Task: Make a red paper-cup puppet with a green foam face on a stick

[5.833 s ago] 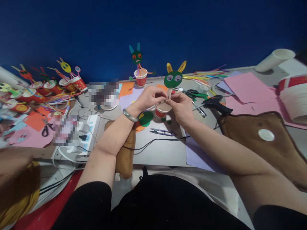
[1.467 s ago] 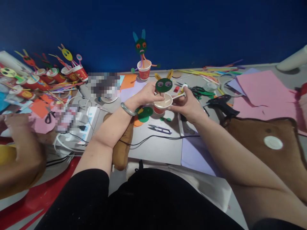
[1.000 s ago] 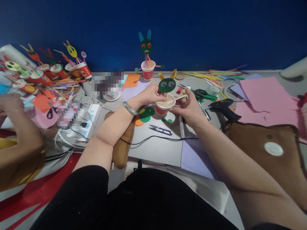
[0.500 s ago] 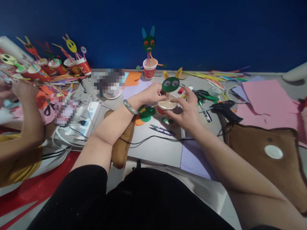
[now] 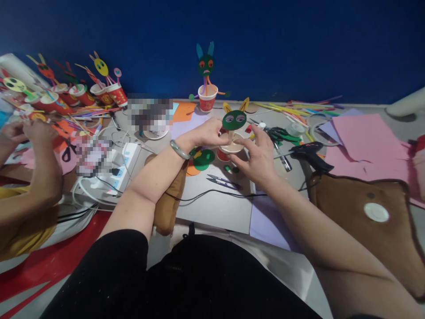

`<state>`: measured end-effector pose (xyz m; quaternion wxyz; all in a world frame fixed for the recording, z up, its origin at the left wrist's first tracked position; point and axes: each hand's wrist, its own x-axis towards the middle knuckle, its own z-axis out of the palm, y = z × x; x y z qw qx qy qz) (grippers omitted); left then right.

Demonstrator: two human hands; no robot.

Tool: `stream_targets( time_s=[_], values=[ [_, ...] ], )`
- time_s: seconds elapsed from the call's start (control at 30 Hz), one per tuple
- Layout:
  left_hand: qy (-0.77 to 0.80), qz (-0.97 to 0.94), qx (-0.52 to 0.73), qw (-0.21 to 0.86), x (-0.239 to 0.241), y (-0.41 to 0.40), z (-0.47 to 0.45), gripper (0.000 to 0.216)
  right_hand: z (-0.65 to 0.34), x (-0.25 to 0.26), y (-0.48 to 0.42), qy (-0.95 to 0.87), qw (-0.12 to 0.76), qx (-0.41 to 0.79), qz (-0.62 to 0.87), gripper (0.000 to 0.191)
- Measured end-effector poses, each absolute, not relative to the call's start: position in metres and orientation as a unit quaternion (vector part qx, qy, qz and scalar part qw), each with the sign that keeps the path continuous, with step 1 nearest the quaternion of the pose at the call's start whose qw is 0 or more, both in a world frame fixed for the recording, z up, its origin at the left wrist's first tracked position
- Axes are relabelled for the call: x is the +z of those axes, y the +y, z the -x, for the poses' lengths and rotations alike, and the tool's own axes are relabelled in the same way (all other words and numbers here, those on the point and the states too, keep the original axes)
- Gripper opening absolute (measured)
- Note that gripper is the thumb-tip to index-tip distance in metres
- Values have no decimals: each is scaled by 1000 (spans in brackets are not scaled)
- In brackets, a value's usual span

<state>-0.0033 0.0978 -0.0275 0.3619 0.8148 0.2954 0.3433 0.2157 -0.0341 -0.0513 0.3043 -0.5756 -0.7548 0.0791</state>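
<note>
My left hand (image 5: 208, 133) is closed around a small red paper cup (image 5: 228, 151) near the table's middle. A stick with a green paper face with yellow ears (image 5: 234, 118) stands up out of that cup. My right hand (image 5: 259, 153) hovers just right of the cup with its fingers spread and nothing in it. Green paper circles (image 5: 202, 158) and small thread snips (image 5: 223, 181) lie just in front of the cup.
A finished cup figure (image 5: 206, 91) stands by the blue wall, with more cup figures (image 5: 99, 86) at far left. A black glue gun (image 5: 310, 153), pink paper (image 5: 365, 137), a brown pouch (image 5: 365, 204) and a power strip (image 5: 113, 170) lie around. Another person's arms (image 5: 29, 177) are at the left.
My right hand has let go of the white stick it held at the cup's rim and spread its fingers. The other person's hands rose over the left table.
</note>
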Motion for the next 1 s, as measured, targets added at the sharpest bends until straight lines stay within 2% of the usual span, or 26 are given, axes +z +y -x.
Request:
stream_targets(
  time_s=[0.13,0.3,0.47,0.67,0.83,1.0],
  values=[
    [270,-840,270,385,-20,92,3,39,-217,-58,-32,-764,296,52,571,49],
    [284,-850,238,375,-16,89,4,21,-221,-70,-27,-774,294,17,561,49],
    [274,-838,229,413,-18,91,6,9,-223,-75,-26,-777,289,11,558,47],
    [291,-846,239,376,-22,91,2,8,-224,-79,-23,-771,300,23,561,54],
    [293,-820,234,431,-21,93,1,10,-227,-82,-18,-755,344,43,557,75],
    [300,-783,265,476,-21,93,1,12,-227,-82,-17,-717,403,104,559,121]
  ],
)
